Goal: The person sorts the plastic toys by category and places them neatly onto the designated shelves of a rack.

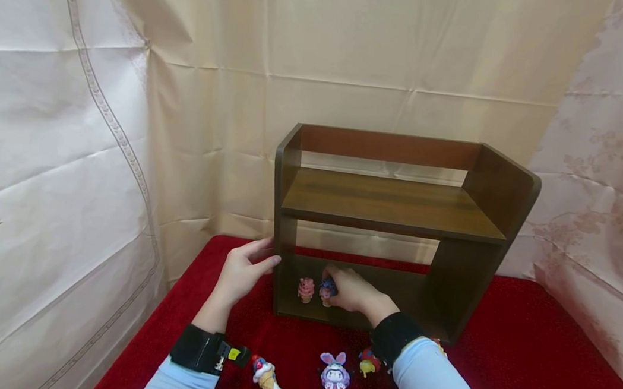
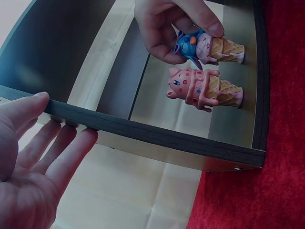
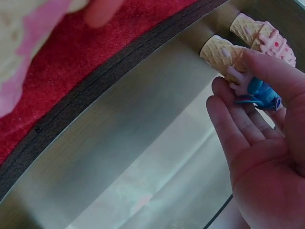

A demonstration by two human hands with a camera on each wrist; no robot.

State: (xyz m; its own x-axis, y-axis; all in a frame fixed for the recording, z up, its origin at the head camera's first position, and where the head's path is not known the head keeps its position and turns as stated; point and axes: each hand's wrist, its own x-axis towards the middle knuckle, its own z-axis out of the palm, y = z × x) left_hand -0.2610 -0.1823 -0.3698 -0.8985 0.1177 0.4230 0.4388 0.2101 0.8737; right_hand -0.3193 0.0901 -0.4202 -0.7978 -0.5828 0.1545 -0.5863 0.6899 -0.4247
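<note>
My left hand (image 1: 241, 273) is at the left side panel of a brown wooden shelf (image 1: 391, 205). Its thumb touches the panel's front edge, and its extended fingers rest against the outer face in the left wrist view. Inside the lower compartment, my right hand (image 1: 358, 291) pinches an ice cream cone figurine (image 2: 214, 46) with a blue character on top. The cone's base is at the compartment floor. Close beside it, towards the left panel, stands a pink bear ice cream cone figurine (image 2: 193, 89). Part of the blue figurine is hidden by my fingers.
On the red cloth (image 1: 244, 333) in front lie a white-topped ice cream cone figurine (image 1: 266, 379), a purple bunny figurine (image 1: 334, 379) and a red and yellow figurine (image 1: 368, 363). My right forearm partly covers other small pieces. Hanging sheets (image 1: 214, 123) surround the table.
</note>
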